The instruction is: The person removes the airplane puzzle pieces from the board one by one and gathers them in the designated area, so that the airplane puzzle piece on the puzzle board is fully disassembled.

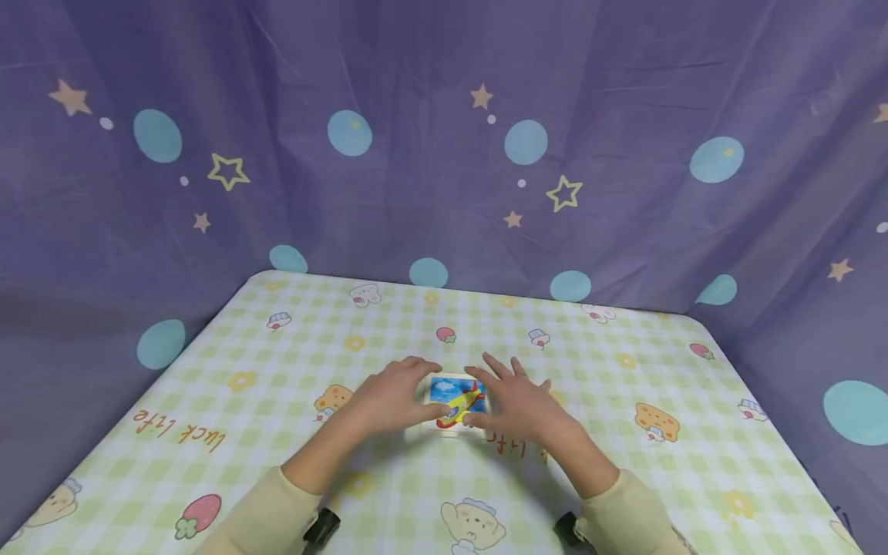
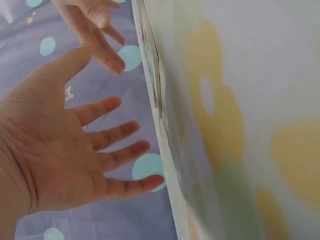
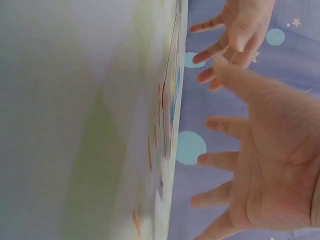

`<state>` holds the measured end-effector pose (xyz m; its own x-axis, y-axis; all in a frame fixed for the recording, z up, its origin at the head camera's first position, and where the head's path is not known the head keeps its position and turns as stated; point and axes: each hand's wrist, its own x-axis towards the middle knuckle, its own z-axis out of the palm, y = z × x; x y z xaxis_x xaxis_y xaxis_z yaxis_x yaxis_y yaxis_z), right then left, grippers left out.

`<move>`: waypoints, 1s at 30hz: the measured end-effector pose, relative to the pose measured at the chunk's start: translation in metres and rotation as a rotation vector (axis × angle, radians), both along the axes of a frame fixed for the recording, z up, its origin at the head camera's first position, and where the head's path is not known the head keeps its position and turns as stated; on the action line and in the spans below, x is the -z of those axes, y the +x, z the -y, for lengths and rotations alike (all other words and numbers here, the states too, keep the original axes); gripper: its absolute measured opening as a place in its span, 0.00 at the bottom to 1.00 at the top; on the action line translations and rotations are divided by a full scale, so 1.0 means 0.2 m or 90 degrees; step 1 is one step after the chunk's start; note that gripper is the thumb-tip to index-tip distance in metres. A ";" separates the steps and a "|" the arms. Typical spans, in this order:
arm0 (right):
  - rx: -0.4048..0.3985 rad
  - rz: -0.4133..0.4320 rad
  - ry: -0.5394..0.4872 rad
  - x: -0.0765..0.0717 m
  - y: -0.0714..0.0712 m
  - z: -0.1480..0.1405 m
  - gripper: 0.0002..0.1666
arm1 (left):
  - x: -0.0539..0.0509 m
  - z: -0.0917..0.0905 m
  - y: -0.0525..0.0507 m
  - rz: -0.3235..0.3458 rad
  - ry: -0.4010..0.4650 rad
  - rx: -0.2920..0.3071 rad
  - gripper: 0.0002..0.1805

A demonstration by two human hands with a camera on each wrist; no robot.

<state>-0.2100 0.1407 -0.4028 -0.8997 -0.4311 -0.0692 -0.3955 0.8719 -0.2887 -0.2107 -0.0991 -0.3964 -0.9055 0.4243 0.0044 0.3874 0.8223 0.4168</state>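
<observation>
On the tablecloth lies a small flat picture board (image 1: 444, 384) with a pale border, showing a yellow and red airplane against a blue sky. My left hand (image 1: 391, 397) is at its left side and my right hand (image 1: 523, 405) at its right, thumbs over its near part in the head view. In the left wrist view the left hand (image 2: 55, 145) has its fingers spread and holds nothing. The right wrist view shows the right hand (image 3: 280, 155) likewise spread, apart from the thin board (image 3: 172, 95), which appears edge-on there.
A green and white checked tablecloth (image 1: 291, 362) with cartoon prints covers the table. Behind it and at both sides hangs a purple curtain (image 1: 430, 69) with stars and blue dots. A black wrist strap (image 1: 322, 530) shows below the left sleeve.
</observation>
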 end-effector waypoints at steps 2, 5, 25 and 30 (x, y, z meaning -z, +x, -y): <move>-0.001 0.007 0.000 0.01 0.00 0.01 0.45 | 0.01 0.01 -0.01 0.023 0.028 0.013 0.38; -0.001 0.011 0.004 0.02 -0.01 0.02 0.43 | 0.02 0.00 -0.02 0.041 0.061 0.027 0.35; -0.031 0.035 0.030 0.05 -0.03 0.00 0.41 | 0.11 -0.03 -0.14 0.089 0.191 -0.126 0.24; -0.027 0.047 0.028 0.07 -0.03 0.00 0.42 | 0.15 -0.03 -0.16 0.100 0.222 -0.152 0.21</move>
